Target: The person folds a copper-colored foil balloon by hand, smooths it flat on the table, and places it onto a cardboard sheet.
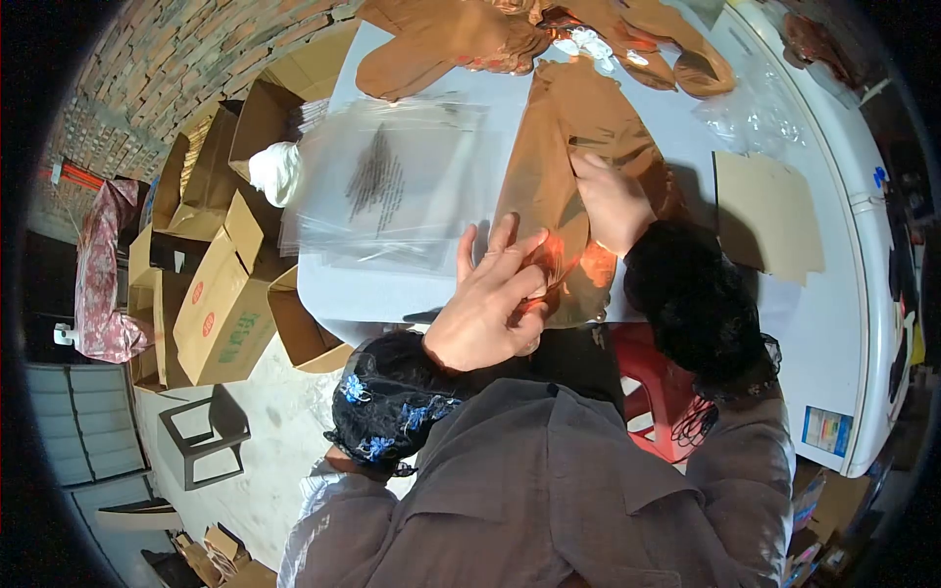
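A flat, shiny copper-coloured foil balloon (549, 147) lies folded lengthwise over the table's near edge, between my hands. My left hand (495, 304) is at its lower left edge, with the outer fingers spread and the thumb and forefinger closed on the foil. On the right side of the balloon, my right hand (613, 206) grips a fold, and its fingertips are partly hidden by the foil. Left of it lies a stack of clear plastic bags (392, 186) with dark print. More copper foil balloons (441, 44) lie at the far edge, near small white pieces (588, 44).
A cardboard sheet (769, 211) and crumpled clear plastic (755, 118) lie on the table's right side. Open cardboard boxes (230, 304) stand to the left, below a white bundle (276, 174). A red stool (652, 387) is under the table, and a dark stool (206, 436) stands on the floor.
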Demonstrator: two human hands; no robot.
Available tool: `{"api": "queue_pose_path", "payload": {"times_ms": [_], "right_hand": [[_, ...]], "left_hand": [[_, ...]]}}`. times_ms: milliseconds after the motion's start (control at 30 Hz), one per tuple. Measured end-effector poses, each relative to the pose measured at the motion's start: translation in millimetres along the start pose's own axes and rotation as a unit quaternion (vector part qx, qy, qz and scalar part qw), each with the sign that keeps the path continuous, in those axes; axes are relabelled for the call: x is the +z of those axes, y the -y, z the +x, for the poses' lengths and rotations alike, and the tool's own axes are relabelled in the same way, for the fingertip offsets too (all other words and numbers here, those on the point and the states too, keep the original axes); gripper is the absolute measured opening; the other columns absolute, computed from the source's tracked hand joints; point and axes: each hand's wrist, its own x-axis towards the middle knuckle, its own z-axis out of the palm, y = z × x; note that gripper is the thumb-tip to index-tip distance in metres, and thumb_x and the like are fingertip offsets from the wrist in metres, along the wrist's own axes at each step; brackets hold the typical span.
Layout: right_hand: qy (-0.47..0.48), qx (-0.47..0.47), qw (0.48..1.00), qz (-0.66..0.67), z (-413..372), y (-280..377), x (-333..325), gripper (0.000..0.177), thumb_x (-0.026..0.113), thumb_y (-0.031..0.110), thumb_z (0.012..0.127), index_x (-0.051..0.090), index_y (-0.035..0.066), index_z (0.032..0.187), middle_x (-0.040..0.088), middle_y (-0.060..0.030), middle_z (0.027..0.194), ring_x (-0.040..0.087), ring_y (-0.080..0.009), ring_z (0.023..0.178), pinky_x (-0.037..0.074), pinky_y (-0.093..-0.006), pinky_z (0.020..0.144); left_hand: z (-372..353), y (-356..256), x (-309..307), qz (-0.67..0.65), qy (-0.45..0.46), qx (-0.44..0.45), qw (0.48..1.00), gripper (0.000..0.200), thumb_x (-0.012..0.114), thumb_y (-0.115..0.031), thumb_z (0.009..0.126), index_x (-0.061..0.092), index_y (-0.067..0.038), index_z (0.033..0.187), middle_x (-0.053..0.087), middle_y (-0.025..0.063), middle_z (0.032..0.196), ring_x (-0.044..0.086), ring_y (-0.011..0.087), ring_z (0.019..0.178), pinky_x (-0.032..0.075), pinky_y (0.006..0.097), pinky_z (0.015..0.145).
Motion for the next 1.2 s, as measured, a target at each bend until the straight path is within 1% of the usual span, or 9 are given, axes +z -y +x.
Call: {"api": "queue_pose_path", "payload": {"times_ms": [167,267,400,533,567,667,800,900,1200], "right_hand": [[0.043,0.025,0.999,0.016,2.7,-1.0,0.8,0.043,0.058,0.001,0.073,0.060,-0.001,0.116,0.057,-0.0076,0.117,0.054,-0.0281,0.110,0.050,-0.0326,0.091],[-0.031,0.017,0.999,0.017,1.9,-3.2,13.2,0.019,0.060,0.004,0.075,0.065,0.003,0.093,0.056,-0.0076,0.103,0.053,-0.0267,0.104,0.050,-0.0340,0.089],[-0.054,0.008,0.998,0.037,1.1,-1.6,10.6,0.021,0.058,0.003,0.076,0.064,0.003,0.096,0.056,-0.0074,0.103,0.053,-0.0272,0.104,0.050,-0.0336,0.090],[-0.079,0.007,0.996,0.028,2.1,-4.5,20.2,0.021,0.058,0.002,0.076,0.064,0.003,0.096,0.056,-0.0074,0.105,0.053,-0.0266,0.106,0.050,-0.0335,0.091],[-0.089,0.005,0.996,0.024,2.5,-7.3,25.8,0.021,0.059,0.002,0.076,0.064,0.003,0.096,0.056,-0.0074,0.106,0.053,-0.0264,0.107,0.050,-0.0335,0.091],[-0.018,0.049,0.999,-0.010,-0.7,-2.4,15.6,0.020,0.060,0.002,0.076,0.064,0.002,0.096,0.055,-0.0067,0.108,0.053,-0.0262,0.108,0.052,-0.0341,0.089],[-0.006,0.070,0.997,0.016,-0.4,-1.0,11.9,0.018,0.059,0.000,0.077,0.063,0.002,0.094,0.055,-0.0066,0.108,0.054,-0.0263,0.109,0.053,-0.0357,0.085],[-0.009,0.069,0.998,0.006,-1.2,-4.1,14.4,0.036,0.048,0.003,0.084,0.060,0.003,0.118,0.059,-0.0046,0.117,0.057,-0.0276,0.109,0.053,-0.0322,0.086],[-0.029,0.188,0.963,0.193,4.1,1.4,17.9,0.021,0.048,0.011,0.090,0.058,0.005,0.108,0.058,-0.0132,0.112,0.060,-0.0351,0.104,0.052,-0.0423,0.087]], "left_hand": [[4.7,9.8,2.8,0.001,0.024,0.019,1.000,0.018,0.065,-0.013,0.078,0.057,-0.008,0.094,0.049,0.0159,0.138,0.031,0.0430,0.141,0.010,0.0657,0.111],[9.2,13.3,0.9,-0.020,0.028,0.027,0.999,0.020,0.065,-0.021,0.085,0.056,-0.008,0.097,0.050,0.0151,0.133,0.039,0.0400,0.135,0.014,0.0616,0.112],[16.7,14.7,-5.8,-0.097,0.038,-0.013,0.994,0.026,0.059,-0.032,0.095,0.055,-0.006,0.100,0.052,0.0151,0.126,0.050,0.0350,0.122,0.018,0.0542,0.113],[27.4,12.6,-13.1,-0.162,-0.025,-0.090,0.982,0.024,0.051,-0.026,0.100,0.054,-0.003,0.108,0.058,0.0176,0.108,0.058,0.0377,0.102,0.040,0.0459,0.097],[29.9,15.3,-8.3,-0.166,-0.049,-0.108,0.979,0.019,0.054,-0.014,0.097,0.054,-0.003,0.112,0.059,0.0183,0.103,0.059,0.0395,0.098,0.047,0.0434,0.084],[33.7,37.1,8.6,-0.118,-0.094,-0.075,0.986,0.021,0.054,-0.002,0.094,0.055,-0.001,0.115,0.056,0.0142,0.104,0.061,0.0272,0.095,0.048,0.0342,0.086],[40.1,40.8,9.8,-0.058,-0.083,-0.049,0.994,0.034,0.057,0.005,0.087,0.056,-0.006,0.119,0.055,0.0116,0.104,0.060,0.0298,0.096,0.047,0.0381,0.086],[42.2,33.3,10.3,0.025,-0.068,-0.043,0.996,0.037,0.059,0.003,0.085,0.058,-0.008,0.119,0.054,0.0099,0.107,0.056,0.0293,0.103,0.042,0.0418,0.091],[43.3,30.3,24.5,0.131,-0.132,0.052,0.981,0.045,0.067,-0.002,0.075,0.054,-0.003,0.118,0.047,0.0241,0.132,0.049,0.0424,0.118,0.039,0.0498,0.100]]}}
